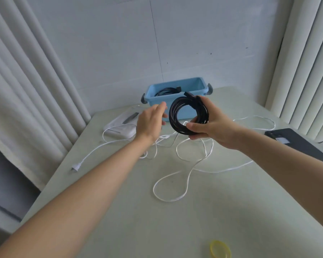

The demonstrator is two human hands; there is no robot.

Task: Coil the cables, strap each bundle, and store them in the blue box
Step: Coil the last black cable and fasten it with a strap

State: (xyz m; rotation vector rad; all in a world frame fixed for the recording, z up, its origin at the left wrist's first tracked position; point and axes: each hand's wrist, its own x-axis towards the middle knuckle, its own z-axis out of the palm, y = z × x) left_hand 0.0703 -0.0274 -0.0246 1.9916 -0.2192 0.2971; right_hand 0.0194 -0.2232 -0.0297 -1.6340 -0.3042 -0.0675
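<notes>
Right hand fingers grip black coil before blue box rim; left hand fingers relaxed, beside coil.

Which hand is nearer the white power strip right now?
Left. The left hand is open just right of the power strip; the right hand grips the black coil farther right.

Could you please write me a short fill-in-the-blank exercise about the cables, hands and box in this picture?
1. The right hand grips a coiled cable that is ____ in colour.
2. The left hand, fingers relaxed, holds ____.
3. The loose cable lying uncoiled on the table is ____.
4. The box behind the hands, with a cable bundle inside, is ____.
Missing words: black; nothing; white; blue.
</notes>
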